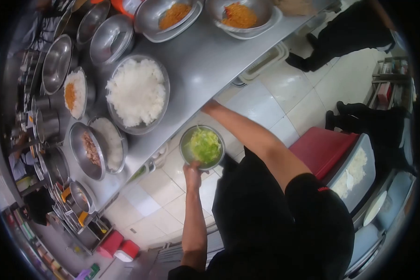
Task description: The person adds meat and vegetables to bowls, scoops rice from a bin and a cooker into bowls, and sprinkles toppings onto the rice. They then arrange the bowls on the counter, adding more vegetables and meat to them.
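Note:
My left hand grips the rim of a small metal bowl, its thumb over the edge. Shredded green vegetable, like lettuce or cabbage, fills the bowl, which is held beside the counter over the floor. My right hand is at the edge of the steel counter; its fingers are too hidden to read. Nearest to it on the counter stands a large bowl of white rice. A metal bowl of pinkish-brown pieces leans against another bowl with whitish content.
Two bowls of orange shreds stand farther along the counter. Stacked metal bowls crowd its far side. Behind my right arm are a red-lidded box and a tub of white food. People in dark clothes stand on the right.

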A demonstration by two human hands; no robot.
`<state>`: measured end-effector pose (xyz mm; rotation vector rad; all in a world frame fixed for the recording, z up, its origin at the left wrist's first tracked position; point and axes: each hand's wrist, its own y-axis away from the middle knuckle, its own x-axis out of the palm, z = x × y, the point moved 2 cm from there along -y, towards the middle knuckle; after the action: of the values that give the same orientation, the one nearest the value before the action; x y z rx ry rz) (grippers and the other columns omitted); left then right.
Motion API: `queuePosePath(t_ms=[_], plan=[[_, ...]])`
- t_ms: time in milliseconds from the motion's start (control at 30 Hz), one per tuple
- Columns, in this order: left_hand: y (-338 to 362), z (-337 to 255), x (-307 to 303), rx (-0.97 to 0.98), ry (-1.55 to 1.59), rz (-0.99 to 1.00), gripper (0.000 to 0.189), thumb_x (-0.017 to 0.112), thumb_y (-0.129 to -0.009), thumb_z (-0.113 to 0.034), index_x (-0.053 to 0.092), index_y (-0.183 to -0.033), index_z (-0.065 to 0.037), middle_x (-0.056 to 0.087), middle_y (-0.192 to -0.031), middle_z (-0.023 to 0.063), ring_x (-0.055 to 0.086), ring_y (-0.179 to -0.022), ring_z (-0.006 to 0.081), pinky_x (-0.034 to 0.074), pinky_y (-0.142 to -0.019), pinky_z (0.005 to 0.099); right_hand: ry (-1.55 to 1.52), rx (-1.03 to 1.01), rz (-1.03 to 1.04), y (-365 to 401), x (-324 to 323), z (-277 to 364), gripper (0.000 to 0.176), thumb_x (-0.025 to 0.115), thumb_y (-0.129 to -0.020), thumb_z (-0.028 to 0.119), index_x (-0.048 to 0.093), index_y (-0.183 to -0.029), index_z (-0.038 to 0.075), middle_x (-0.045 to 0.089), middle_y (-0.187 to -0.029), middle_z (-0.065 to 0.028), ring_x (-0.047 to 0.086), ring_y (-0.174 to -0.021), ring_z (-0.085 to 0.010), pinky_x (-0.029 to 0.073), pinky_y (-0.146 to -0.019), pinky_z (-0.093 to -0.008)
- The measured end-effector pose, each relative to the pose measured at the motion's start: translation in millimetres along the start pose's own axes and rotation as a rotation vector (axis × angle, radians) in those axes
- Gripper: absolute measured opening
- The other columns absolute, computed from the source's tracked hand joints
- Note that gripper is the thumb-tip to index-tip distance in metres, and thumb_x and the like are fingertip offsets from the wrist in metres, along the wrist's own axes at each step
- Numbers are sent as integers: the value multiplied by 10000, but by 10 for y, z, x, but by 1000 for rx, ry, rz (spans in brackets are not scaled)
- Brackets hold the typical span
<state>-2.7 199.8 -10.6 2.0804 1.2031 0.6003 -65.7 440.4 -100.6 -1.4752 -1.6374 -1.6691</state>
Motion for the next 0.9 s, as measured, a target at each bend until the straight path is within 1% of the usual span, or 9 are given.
queuePosePath(t_ms=[33,67,167,367,467,600,767,867,900], plan=[[-76,46,-12,12,19,-24,311,465,-746,-36,506,-1010,122,608,-795,200,608,-590,251,476,-457,316,-61,40,-2,-340,196,-257,238,641,-842,184,636,-1009,13,662,-1004,-135,643,-887,-294,521,-804,-380],[-133,71,-30,13,23,-42,311,465,-746,-36,506,-1010,122,608,-795,200,608,-590,251,476,-457,316,-123,82,-6,-401,223,-327,242,639,-843,187,636,-1011,14,662,-1007,-135,642,-892,-293,519,-807,-380],[-289,113,-68,35,31,-58,310,454,-747,-47,508,-1000,124,618,-800,204,609,-589,262,487,-525,339,-305,203,-30,-402,174,-259,252,636,-846,199,635,-1020,17,660,-1017,-132,637,-905,-289,513,-818,-377],[-488,148,-129,67,104,-15,274,427,-754,-55,503,-954,118,616,-750,194,602,-563,254,467,-517,332,-635,365,-140,-594,190,-375,272,629,-851,222,634,-1036,22,657,-1037,-127,629,-931,-280,502,-838,-373],[-521,120,-181,63,83,-12,261,418,-757,-44,499,-940,123,612,-739,195,600,-559,254,467,-517,329,-800,426,-166,-474,152,-292,283,626,-854,234,634,-1044,25,655,-1047,-124,625,-944,-276,496,-848,-370],[-571,106,-233,67,128,6,275,417,-758,-21,500,-969,136,613,-781,207,602,-561,268,486,-514,333,-1039,505,-188,-239,60,-304,296,621,-858,249,633,-1055,28,653,-1061,-121,619,-961,-270,489,-862,-367],[-668,130,-249,60,122,-13,292,423,-767,-1,499,-1007,147,612,-829,217,604,-567,277,528,-511,344,-1358,595,-198,-253,141,-419,313,616,-863,269,632,-1068,33,650,-1078,-116,612,-982,-263,479,-879,-363],[-665,138,-276,98,199,40,284,426,-770,6,497,-1003,153,609,-830,221,605,-570,278,546,-510,354,-1559,641,-208,-378,206,-473,324,612,-866,280,632,-1077,35,648,-1088,-114,607,-995,-259,474,-889,-361],[-673,136,-299,70,178,36,323,434,-768,5,481,-1047,161,611,-879,236,624,-615,292,546,-496,348,-1619,658,-207,-236,154,-390,327,611,-867,284,632,-1079,36,648,-1091,-113,606,-1000,-257,472,-893,-360]])
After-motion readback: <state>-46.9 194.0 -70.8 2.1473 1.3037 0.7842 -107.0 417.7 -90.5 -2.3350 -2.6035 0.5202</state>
